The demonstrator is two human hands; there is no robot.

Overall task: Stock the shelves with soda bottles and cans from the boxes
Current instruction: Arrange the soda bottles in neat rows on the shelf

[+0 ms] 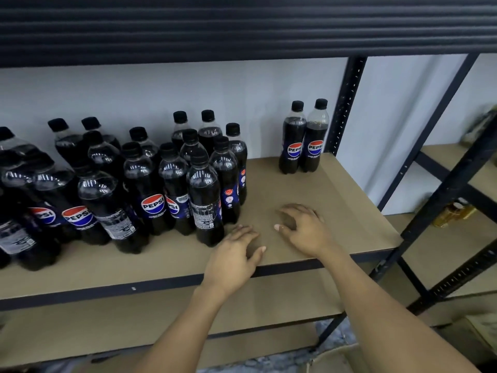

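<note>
Teller: Hands, two, ours, nearest entry. Item: left hand (234, 254), palm down over the shelf's front edge, fingers relaxed and slightly apart, holding nothing. Item: right hand (304, 230), just beside it, fingers loosely bent, tips at the board, likewise empty. Whether they touch it we cannot tell.

Checker: Stock on the shelf board (336, 211)?

Teller: One cluster of Pepsi bottles (172, 184), upright, crowded from the left end to mid-shelf, its nearest bottle just beside our left hand. One pair of bottles (304, 141), upright and touching, at the back right corner. Bare board between.

Checker: Step, as we judge it?

Teller: Between loads: bottles set down, nothing in hand. Cans: none seen.

Checker: Next move?

Teller: We reckon a fetch from a box. Some cardboard (333, 355) shows low right, contents hidden. Fresh bottles should go upright into the gap, clear of the cluster's front row, which could topple.
</note>
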